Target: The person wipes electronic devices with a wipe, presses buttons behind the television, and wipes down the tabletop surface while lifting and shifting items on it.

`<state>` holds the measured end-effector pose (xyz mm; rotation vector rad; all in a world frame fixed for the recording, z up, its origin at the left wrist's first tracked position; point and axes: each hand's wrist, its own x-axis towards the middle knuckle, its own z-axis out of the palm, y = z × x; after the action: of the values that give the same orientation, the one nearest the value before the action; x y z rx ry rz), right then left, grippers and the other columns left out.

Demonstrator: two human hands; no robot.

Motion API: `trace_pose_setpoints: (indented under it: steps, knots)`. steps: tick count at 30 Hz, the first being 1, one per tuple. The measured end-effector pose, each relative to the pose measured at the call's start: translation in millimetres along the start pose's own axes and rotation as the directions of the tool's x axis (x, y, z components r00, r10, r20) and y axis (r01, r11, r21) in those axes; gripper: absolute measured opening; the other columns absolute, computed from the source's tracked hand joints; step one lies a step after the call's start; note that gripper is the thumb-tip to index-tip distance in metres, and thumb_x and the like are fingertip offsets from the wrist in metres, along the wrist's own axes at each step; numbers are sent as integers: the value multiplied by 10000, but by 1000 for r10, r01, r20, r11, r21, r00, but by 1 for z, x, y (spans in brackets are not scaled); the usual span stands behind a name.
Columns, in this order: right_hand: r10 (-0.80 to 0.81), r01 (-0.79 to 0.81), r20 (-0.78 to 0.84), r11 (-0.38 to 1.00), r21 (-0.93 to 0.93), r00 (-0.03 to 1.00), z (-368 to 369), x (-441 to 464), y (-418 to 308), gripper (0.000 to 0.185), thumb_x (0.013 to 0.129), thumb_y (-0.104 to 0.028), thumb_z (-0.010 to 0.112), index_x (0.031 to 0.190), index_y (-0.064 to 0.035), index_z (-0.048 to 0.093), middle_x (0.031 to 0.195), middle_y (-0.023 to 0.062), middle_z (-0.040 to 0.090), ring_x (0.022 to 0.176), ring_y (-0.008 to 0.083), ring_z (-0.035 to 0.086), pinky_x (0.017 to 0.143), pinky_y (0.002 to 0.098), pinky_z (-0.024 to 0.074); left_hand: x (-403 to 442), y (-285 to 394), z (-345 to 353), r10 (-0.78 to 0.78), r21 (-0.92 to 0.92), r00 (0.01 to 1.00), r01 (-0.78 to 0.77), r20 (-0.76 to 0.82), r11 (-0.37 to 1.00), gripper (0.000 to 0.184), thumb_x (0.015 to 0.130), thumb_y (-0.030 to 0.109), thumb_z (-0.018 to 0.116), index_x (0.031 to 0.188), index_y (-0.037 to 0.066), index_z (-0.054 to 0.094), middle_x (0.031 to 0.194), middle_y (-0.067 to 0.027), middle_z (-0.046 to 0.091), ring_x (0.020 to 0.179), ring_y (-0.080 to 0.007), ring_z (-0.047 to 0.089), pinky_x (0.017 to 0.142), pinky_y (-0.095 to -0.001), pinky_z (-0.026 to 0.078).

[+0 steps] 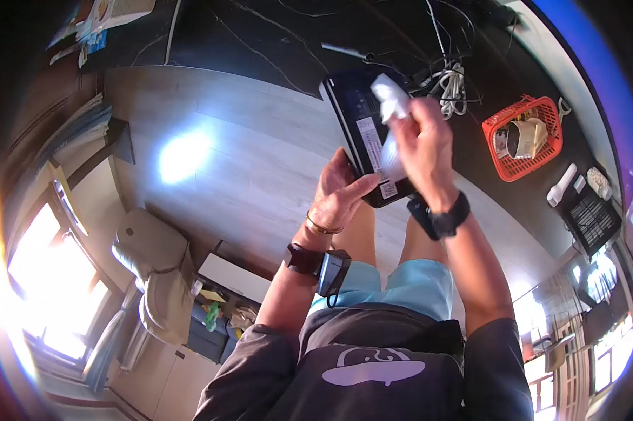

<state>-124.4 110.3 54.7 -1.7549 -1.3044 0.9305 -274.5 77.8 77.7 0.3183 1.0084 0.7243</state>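
My left hand [339, 191] grips the lower edge of a flat black electronic device [347, 105] with rounded corners, thumb on its face. White printed labels [370, 140] and vent slots show on the side facing me. Pinched in my right hand [426, 147] is a crumpled white tissue [389, 97], lying over the device's right part; this hand is slightly blurred. The device is tilted, above my lap at the dark table's edge. Part of its right side is hidden behind the tissue and my right hand.
On the dark marbled table [246, 35] are a coiled white cable [452, 88], a slim metallic rod [344, 50] and a red plastic basket [523, 168] with items inside. A white-handled object [561, 185] and a black slotted tray [591, 217] lie farther right.
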Motion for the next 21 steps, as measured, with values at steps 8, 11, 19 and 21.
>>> trace_pose_setpoints:
  steps: [8,11,19,21]
  knots:
    - [-138,115,111,975,191,984,41,11,-49,94,721,22,639,808,-10,623,811,111,591,729,246,611,657,310,502,11,17,-43,-131,288,981,85,144,954,429,725,82,710,1094,5,504,1028,-33,550,933,-117,533,763,-272,465]
    - [36,-36,5,960,278,999,43,54,-44,56,746,16,624,800,9,612,806,98,592,694,187,613,631,288,497,12,18,-33,-137,32,974,134,179,990,594,724,-13,672,1241,-29,381,1154,-98,527,1044,-180,535,917,-318,421]
    - [-158,116,254,978,172,954,11,-15,-41,205,740,54,558,921,-34,523,880,140,533,817,320,558,674,367,469,31,44,-38,-77,123,991,64,105,990,478,715,-4,643,1140,-12,425,1050,-70,547,977,-130,534,876,-287,432]
    - [-187,172,187,980,97,964,14,4,-35,195,741,50,559,913,-30,514,869,148,528,799,330,548,676,378,458,31,38,-47,-106,239,984,70,142,969,480,710,3,648,1136,-15,427,1044,-67,543,969,-127,528,871,-284,429]
